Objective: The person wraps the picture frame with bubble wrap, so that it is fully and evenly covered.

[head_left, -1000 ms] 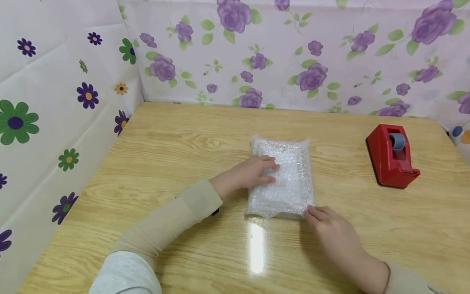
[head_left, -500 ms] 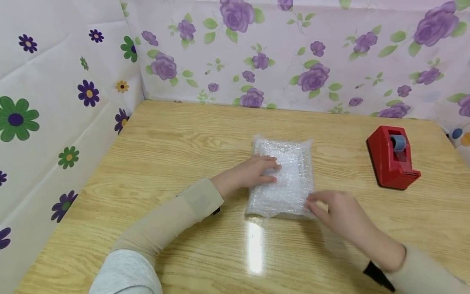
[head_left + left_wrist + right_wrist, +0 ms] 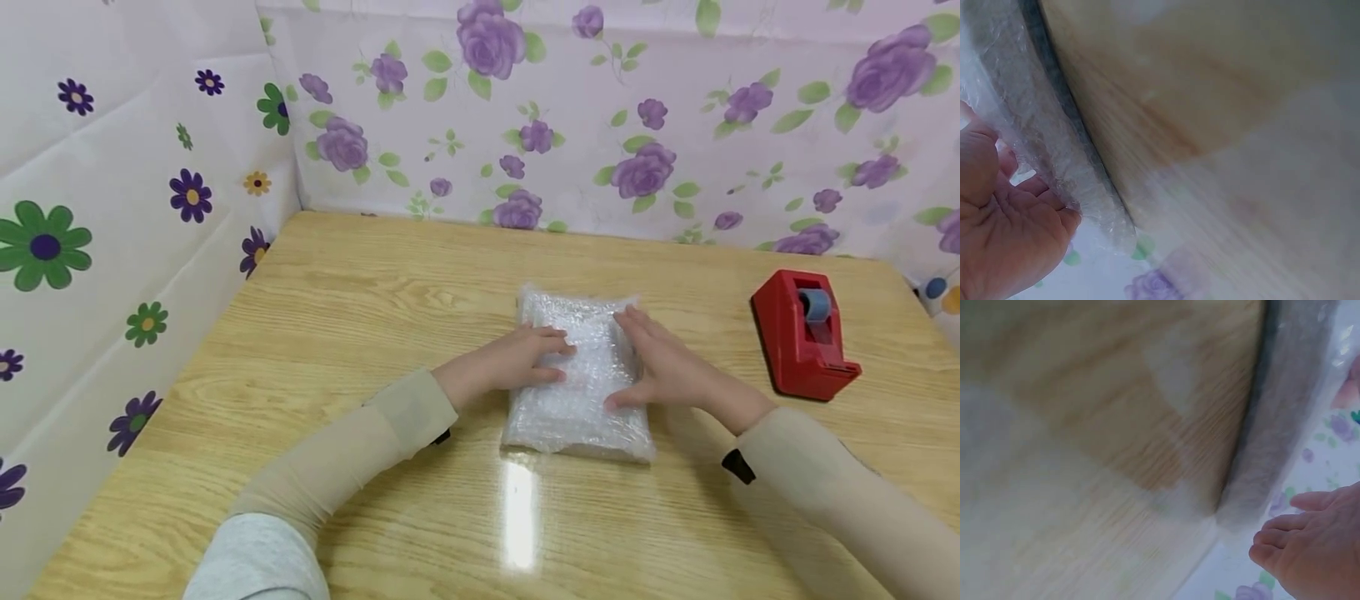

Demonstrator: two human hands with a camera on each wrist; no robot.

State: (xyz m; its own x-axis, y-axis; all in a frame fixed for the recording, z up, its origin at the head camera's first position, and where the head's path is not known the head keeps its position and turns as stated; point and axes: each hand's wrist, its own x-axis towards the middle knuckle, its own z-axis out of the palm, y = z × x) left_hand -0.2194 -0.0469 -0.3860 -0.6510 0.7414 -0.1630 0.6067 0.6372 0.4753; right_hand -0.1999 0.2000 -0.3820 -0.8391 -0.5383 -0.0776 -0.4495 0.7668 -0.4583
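A flat rectangular package in clear bubble wrap (image 3: 573, 421) lies on the wooden table; what it encloses cannot be made out. My left hand (image 3: 517, 360) rests on its left side, fingers spread across the top. At the right edge, my right hand (image 3: 663, 367) has its fingers extended towards the far corner and its thumb apart, over the near part of the wrap. The left wrist view has the left hand (image 3: 1013, 222) against the wrap's side (image 3: 1035, 119). In the right wrist view the right hand (image 3: 1319, 540) is beside the package edge (image 3: 1282, 419), fingers straight.
A red tape dispenser (image 3: 798, 342) with a blue-cored roll stands to the right of the package on the wooden table (image 3: 360, 283). Flower-printed sheets (image 3: 420, 108) hang behind the table and along its left side.
My right hand has left the package's near right corner, where its fingers were pinched together, and moved up along the right edge, fingers now spread. The left hand has stayed in place.
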